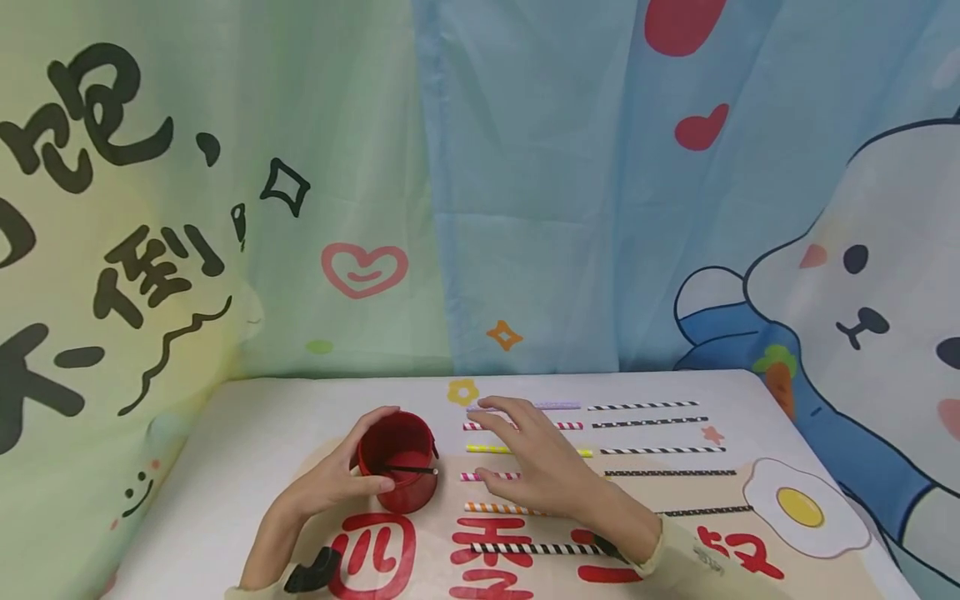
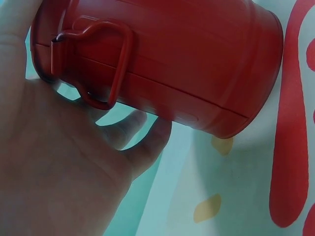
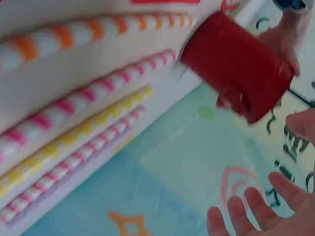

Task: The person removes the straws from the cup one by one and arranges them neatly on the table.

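Note:
My left hand (image 1: 327,485) holds a small red bucket (image 1: 411,497), its thumb at the front near the rim and its fingers round the far side. The bucket tilts, its mouth partly facing me. One dark straw (image 1: 411,469) lies across the mouth, its pale end over the right rim. Looped side handles (image 2: 123,64) show in the left wrist view. To the right, my right hand (image 1: 542,468) hovers over the rows of paper straws with fingers spread and nothing in them. Beneath it lie an orange-striped straw (image 1: 495,507), a pink-striped straw (image 1: 480,477) and a yellow straw (image 1: 487,449).
Black-and-white straws (image 1: 667,473) form a right-hand column on the printed table mat (image 1: 247,433). Another striped straw (image 1: 536,549) lies nearest me, partly under the right sleeve. A purple straw (image 1: 558,406) is at the back. Behind the table hangs a printed curtain (image 1: 525,167).

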### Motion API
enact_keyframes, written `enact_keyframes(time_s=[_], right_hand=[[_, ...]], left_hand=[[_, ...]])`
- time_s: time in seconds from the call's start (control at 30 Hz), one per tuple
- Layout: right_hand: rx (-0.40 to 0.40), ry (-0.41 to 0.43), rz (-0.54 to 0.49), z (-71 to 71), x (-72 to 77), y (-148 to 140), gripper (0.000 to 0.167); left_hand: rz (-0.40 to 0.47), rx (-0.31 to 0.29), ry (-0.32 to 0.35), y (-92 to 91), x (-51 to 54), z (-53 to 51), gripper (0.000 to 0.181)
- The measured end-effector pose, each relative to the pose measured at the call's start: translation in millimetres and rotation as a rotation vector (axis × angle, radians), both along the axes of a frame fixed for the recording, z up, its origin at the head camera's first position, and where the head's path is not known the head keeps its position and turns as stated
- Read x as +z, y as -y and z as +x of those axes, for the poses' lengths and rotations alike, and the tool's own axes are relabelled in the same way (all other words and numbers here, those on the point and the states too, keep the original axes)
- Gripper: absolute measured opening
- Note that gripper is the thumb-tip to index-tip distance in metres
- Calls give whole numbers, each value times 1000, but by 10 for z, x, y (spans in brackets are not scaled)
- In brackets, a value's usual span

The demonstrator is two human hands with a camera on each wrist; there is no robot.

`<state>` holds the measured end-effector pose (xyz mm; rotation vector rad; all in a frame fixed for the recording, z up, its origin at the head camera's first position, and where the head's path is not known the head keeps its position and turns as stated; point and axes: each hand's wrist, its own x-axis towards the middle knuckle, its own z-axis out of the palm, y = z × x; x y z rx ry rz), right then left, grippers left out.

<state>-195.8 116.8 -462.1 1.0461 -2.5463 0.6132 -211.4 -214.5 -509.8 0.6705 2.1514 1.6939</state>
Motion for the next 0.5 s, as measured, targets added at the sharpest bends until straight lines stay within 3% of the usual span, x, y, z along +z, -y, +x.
enact_keyframes(time_s=[0.3,0.5], right_hand=[[141,-112,-158,51,-175,460,43],[166,-152,-222,71,-211,641,24]], left_hand=[[-25,11,-4,-3,10,5,87],[-28,0,-6,-4,14,10,86]])
